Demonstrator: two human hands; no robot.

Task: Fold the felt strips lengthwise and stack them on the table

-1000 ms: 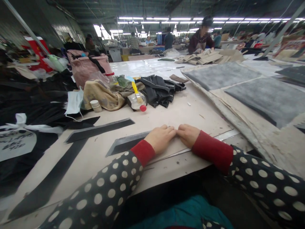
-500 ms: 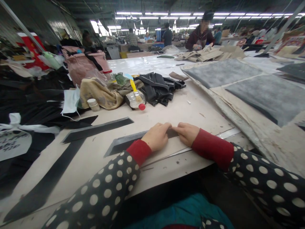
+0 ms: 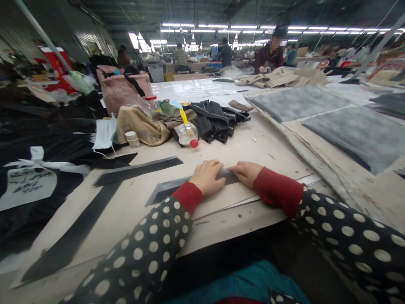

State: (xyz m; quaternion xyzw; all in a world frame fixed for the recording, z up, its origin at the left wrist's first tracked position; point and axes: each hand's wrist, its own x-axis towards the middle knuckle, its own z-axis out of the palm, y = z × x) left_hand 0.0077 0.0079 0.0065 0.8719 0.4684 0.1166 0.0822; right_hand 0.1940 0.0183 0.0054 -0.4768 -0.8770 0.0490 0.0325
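A black strip of fabric or leather-like material [image 3: 163, 191] with a grey border lies across the pale tabletop in front of me. My left hand [image 3: 207, 177] rests flat on its middle, thumb apart from the fingers. At the strip's right part, my right hand [image 3: 248, 172] has its fingers pressed together on the grey upper edge; its thumb is mostly hidden. A small gap separates the two hands, and a bit of the strip shows between them. Another black strip with a grey border [image 3: 139, 171] lies to the left, over the end of a long dark band [image 3: 76, 230].
Beyond my hands lie a yellow-handled brush [image 3: 185, 120] on a clear plastic bottle [image 3: 186, 134], a small white-lidded jar [image 3: 132, 139], a tan cloth [image 3: 142, 126] and black pieces [image 3: 211, 120]. Grey panels [image 3: 354, 131] lie at right. A co-worker [image 3: 270, 55] stands across the table.
My left hand has loosened from a closed grip and now lies flatter on the strip. Both hands are slightly farther apart. The whole view has shifted a little.
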